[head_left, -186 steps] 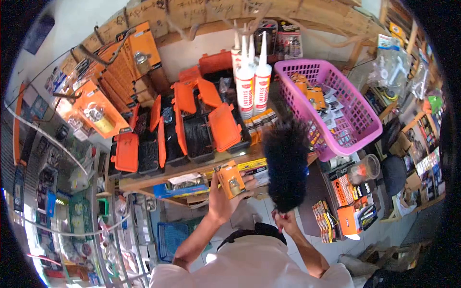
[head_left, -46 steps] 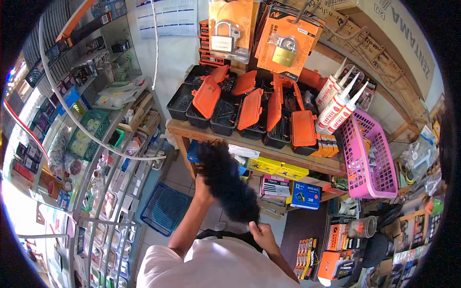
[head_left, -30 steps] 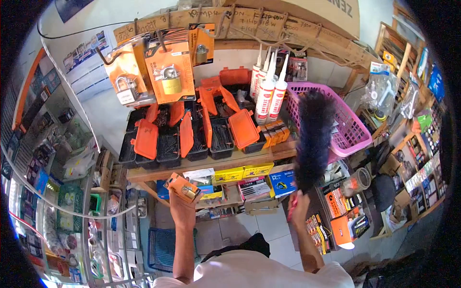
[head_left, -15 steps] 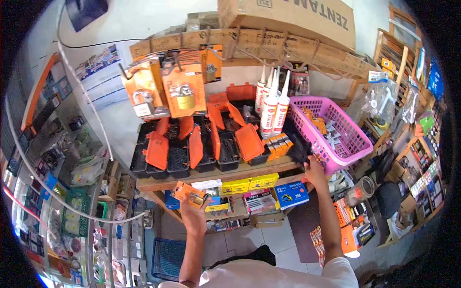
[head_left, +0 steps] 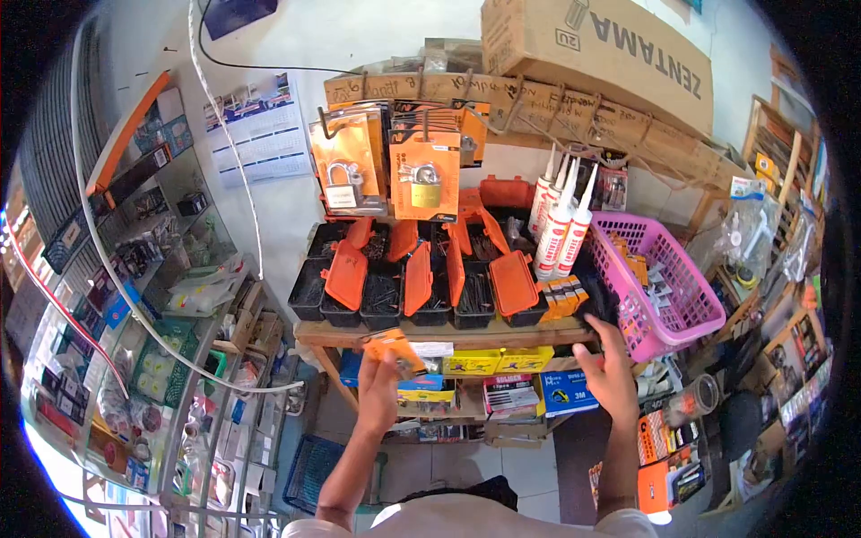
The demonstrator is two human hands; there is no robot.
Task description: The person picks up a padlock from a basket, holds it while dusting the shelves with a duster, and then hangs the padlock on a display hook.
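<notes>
My left hand [head_left: 378, 390] pinches a small orange blister pack [head_left: 391, 342] in front of the wooden shelf's edge. Earlier a brass-coloured piece showed in it; now the pack is tilted and its contents are hard to make out. My right hand [head_left: 612, 375] holds nothing, with thumb and fingers apart, just in front of the shelf's right end. Behind its fingertips lies a dark, soft-looking bundle [head_left: 595, 285], partly hidden, beside the pink basket [head_left: 674, 334]. Small orange boxes [head_left: 563, 297] stand left of the bundle.
Black bins with orange lids [head_left: 346, 276] hold nails or screws on the shelf [head_left: 448, 333]. White sealant tubes [head_left: 574, 229] stand behind. Carded padlocks [head_left: 426, 184] hang above from hooks. A glass display case [head_left: 170, 421] stands left; a blue 3M box [head_left: 569, 393] sits below.
The view has swung left, so the scene sits further right. My right hand has drawn back from the dark bundle and its fingers have spread. The pack in my left hand has tilted.
</notes>
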